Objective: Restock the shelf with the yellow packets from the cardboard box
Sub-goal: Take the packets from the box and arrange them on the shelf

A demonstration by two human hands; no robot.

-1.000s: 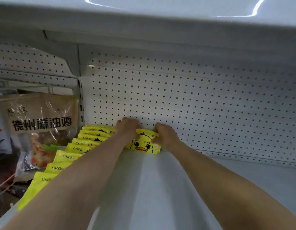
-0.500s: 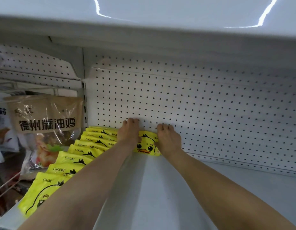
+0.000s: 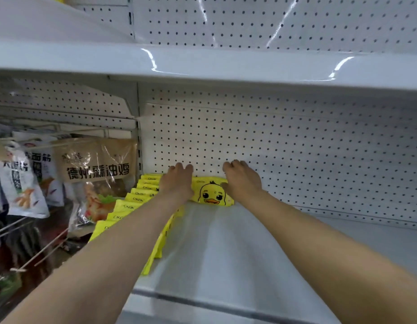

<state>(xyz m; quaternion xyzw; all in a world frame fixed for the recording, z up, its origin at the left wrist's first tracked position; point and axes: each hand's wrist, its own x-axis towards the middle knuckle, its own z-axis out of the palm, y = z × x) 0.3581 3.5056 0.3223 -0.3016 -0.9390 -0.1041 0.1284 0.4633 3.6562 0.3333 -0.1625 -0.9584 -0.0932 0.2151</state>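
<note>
Two hands on one duck packet (image 3: 213,194) at the shelf's (image 3: 226,249) far back: my left hand (image 3: 178,182) and right hand (image 3: 242,181) press it flat-fingered, ungripped, against the pegboard (image 3: 296,160), starting a second row.

Brown snack bag (image 3: 98,163): hangs at left, bold dark Chinese lettering, clear lower window showing food. White snack bag (image 3: 20,185): hangs further left, dark lettering, orange food picture. Second white bag (image 3: 42,164): between the two, partly covered. Wire hooks (image 3: 36,253): thin metal rods slanting below the bags. Perforated back panel (image 3: 296,148): white, regular dark holes. Upper shelf board (image 3: 226,64): white, glossy, with light reflections.
</note>
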